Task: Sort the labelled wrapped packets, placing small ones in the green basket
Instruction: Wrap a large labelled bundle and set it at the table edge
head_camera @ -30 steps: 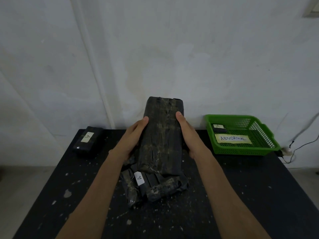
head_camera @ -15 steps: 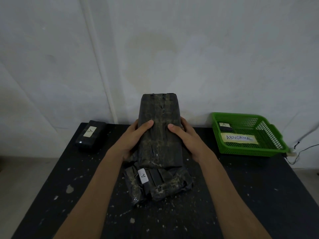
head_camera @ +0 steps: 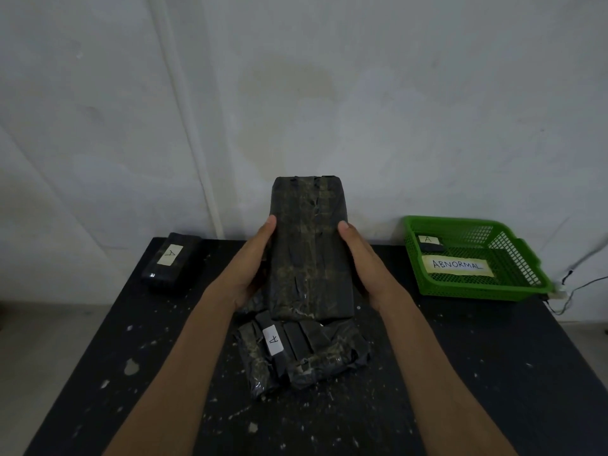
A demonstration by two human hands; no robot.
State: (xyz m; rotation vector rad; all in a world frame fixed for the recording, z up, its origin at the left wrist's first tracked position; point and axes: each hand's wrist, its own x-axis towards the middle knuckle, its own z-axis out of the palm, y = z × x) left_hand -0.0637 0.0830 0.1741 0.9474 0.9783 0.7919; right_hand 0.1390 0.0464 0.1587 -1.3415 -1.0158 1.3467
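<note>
Head view showed both hands clasping a large wrapped packet (head_camera: pixel 309 251) by its long sides, left hand (head_camera: pixel 248 268) and right hand (head_camera: pixel 365 268) each with the thumb laid along the front edge and the fingers curled behind, out of sight. It was held tilted up above the table (head_camera: pixel 493 373), over a heap of smaller wrapped packets (head_camera: pixel 302 353) bearing an "A" label. Another labelled packet (head_camera: pixel 171 263) lay at the far left corner; the green basket (head_camera: pixel 526 284), marked ABNORMAL, sat far right with one small packet (head_camera: pixel 431 246) inside. The big one looked stiff and fairly heavy, its plastic wrap probably slick, so a two-sided hold near the middle seemed sound; its label, if any, was not visible
</note>
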